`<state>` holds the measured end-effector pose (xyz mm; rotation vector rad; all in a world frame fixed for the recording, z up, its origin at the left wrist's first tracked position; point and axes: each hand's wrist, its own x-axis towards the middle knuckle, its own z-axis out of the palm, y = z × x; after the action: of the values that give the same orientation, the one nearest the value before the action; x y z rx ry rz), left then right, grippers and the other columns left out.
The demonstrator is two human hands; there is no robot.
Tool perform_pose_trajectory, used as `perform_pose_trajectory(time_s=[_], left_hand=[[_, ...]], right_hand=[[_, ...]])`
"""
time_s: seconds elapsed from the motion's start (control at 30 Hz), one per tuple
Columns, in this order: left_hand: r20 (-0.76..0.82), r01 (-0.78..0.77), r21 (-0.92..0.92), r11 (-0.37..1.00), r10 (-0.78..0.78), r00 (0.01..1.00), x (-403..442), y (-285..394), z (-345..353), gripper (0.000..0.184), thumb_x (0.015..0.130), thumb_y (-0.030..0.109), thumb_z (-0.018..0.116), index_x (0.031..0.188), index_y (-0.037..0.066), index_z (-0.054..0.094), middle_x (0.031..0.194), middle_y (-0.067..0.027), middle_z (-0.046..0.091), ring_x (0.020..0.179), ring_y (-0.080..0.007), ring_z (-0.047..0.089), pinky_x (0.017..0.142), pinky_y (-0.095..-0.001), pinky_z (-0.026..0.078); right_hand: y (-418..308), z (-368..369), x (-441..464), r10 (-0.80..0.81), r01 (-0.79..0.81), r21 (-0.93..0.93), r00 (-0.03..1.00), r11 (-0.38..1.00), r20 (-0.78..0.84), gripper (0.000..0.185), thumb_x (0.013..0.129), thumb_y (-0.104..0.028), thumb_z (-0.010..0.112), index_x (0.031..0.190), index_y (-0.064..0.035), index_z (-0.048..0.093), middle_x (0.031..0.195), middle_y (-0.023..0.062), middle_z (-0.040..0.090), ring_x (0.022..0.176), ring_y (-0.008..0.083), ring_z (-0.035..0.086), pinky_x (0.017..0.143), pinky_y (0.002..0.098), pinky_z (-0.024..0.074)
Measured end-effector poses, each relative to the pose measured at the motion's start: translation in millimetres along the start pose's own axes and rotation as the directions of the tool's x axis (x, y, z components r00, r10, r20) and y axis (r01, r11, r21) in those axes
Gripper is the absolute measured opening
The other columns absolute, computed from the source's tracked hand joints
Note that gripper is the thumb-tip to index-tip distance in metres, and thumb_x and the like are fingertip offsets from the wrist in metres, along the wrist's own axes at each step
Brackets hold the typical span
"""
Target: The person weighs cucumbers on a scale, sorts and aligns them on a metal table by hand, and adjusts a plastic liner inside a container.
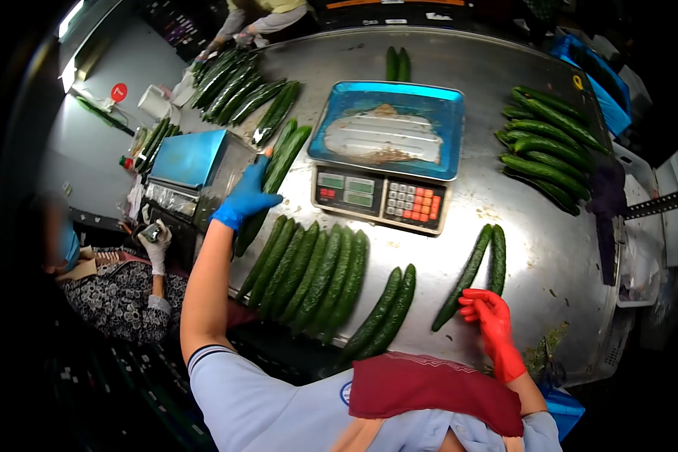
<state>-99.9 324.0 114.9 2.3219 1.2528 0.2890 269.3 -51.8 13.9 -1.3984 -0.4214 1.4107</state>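
Note:
My left hand (250,197), in a blue glove, lies with its fingers apart against a pair of cucumbers (284,160) left of the scale. In a red glove, my right hand (490,316) is at the lower ends of two cucumbers (471,275) that form a narrow V; its fingers are curled, and whether they grip is unclear. Between my hands, a row of several cucumbers (309,275) lies side by side, with another pair (382,313) to its right. The digital scale (380,197) has a blue-edged tray (450,135) with no cucumber on it.
A cucumber pile (546,147) lies at the right, wrapped cucumbers (230,87) at the back left, and a pair (398,64) behind the scale on the metal table (490,83). A co-worker (120,294) is at the left, another person (271,15) at the back.

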Motion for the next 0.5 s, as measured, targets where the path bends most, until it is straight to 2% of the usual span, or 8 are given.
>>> perform_pose_trajectory(time_s=[0.1, 0.17, 0.2, 0.23, 0.27, 0.4, 0.47, 0.5], left_hand=[[0.035, 0.205, 0.065, 0.977, -0.208, 0.978, -52, -68, 8, 0.103, 0.06, 0.018, 0.076, 0.146, 0.011, 0.02, 0.127, -0.0262, 0.044, 0.119, -0.035, 0.044, 0.102, -0.0369, 0.035], [0.008, 0.245, 0.033, 0.969, -0.245, 0.969, -83, -104, 29, 0.104, 0.06, 0.02, 0.077, 0.146, 0.012, 0.018, 0.125, -0.0261, 0.045, 0.117, -0.0365, 0.045, 0.1, -0.037, 0.037], [-0.031, 0.235, 0.088, 0.968, -0.233, 0.972, -95, -126, 44, 0.105, 0.06, 0.021, 0.077, 0.146, 0.013, 0.017, 0.123, -0.0259, 0.046, 0.115, -0.0372, 0.047, 0.098, -0.0373, 0.038], [-0.064, 0.226, 0.143, 0.964, -0.218, 0.974, -102, -122, 49, 0.106, 0.06, 0.022, 0.077, 0.146, 0.013, 0.016, 0.12, -0.0258, 0.047, 0.112, -0.038, 0.048, 0.096, -0.0375, 0.04], [-0.022, 0.335, 0.186, 0.924, -0.337, 0.941, -106, -118, 51, 0.107, 0.06, 0.024, 0.077, 0.147, 0.014, 0.015, 0.115, -0.0247, 0.049, 0.107, -0.0385, 0.049, 0.093, -0.0379, 0.041], [-0.099, 0.286, 0.407, 0.868, -0.269, 0.958, -112, -138, 59, 0.107, 0.058, 0.026, 0.078, 0.146, 0.016, 0.018, 0.115, -0.023, 0.047, 0.105, -0.038, 0.049, 0.09, -0.0397, 0.043], [-0.119, 0.261, 0.424, 0.867, -0.232, 0.965, -109, -142, 59, 0.101, 0.056, 0.023, 0.079, 0.143, 0.012, 0.027, 0.125, -0.0253, 0.045, 0.115, -0.04, 0.044, 0.098, -0.0413, 0.038], [-0.122, 0.315, 0.428, 0.847, -0.291, 0.949, -105, -130, 58, 0.098, 0.059, 0.023, 0.079, 0.142, 0.011, 0.029, 0.13, -0.0264, 0.043, 0.12, -0.0393, 0.042, 0.1, -0.041, 0.037]], right_hand=[[0, 10, 2, 0.02, -0.02, -0.014, 1.0, 1.0, 0.022, 0.024, 0.092, -0.008, 0.045, 0.11, 0.0009, 0.058, 0.099, 0.0117, 0.065, 0.079, 0.0135, 0.06, 0.071, 0.0256, 0.0475], [-3, 17, 1, 0.038, -0.038, -0.023, 0.999, 0.999, 0.035, 0.024, 0.092, -0.008, 0.045, 0.11, 0.0008, 0.059, 0.098, 0.0112, 0.065, 0.079, 0.013, 0.06, 0.07, 0.0255, 0.0476], [-5, 20, 1, 0.045, -0.044, -0.03, 0.998, 0.999, 0.036, 0.024, 0.091, -0.009, 0.046, 0.11, 0.0003, 0.059, 0.098, 0.0108, 0.065, 0.079, 0.0126, 0.06, 0.07, 0.0252, 0.0476], [-6, 22, 1, 0.051, -0.049, -0.045, 0.998, 0.998, 0.045, 0.024, 0.092, -0.009, 0.046, 0.11, 0.0001, 0.059, 0.098, 0.0109, 0.065, 0.079, 0.0127, 0.06, 0.071, 0.0253, 0.0476], [-7, 23, 1, 0.056, -0.053, -0.06, 0.997, 0.997, 0.052, 0.024, 0.092, -0.01, 0.046, 0.11, -0.0001, 0.059, 0.099, 0.011, 0.065, 0.08, 0.0128, 0.06, 0.071, 0.0254, 0.0476], [-8, 27, -3, 0.045, -0.037, -0.1, 0.996, 0.994, 0.079, 0.025, 0.093, -0.012, 0.046, 0.112, -0.0007, 0.059, 0.101, 0.0116, 0.064, 0.08, 0.0129, 0.06, 0.073, 0.0259, 0.0477], [-1, 22, -3, 0.054, -0.044, -0.109, 0.994, 0.993, 0.091, 0.026, 0.094, -0.013, 0.046, 0.114, -0.001, 0.058, 0.103, 0.0112, 0.064, 0.085, 0.0138, 0.06, 0.075, 0.0269, 0.048], [1, 20, -4, 0.057, -0.047, -0.116, 0.995, 0.992, 0.079, 0.027, 0.094, -0.013, 0.046, 0.114, -0.0011, 0.057, 0.104, 0.0109, 0.064, 0.087, 0.0142, 0.06, 0.076, 0.0273, 0.0481]])
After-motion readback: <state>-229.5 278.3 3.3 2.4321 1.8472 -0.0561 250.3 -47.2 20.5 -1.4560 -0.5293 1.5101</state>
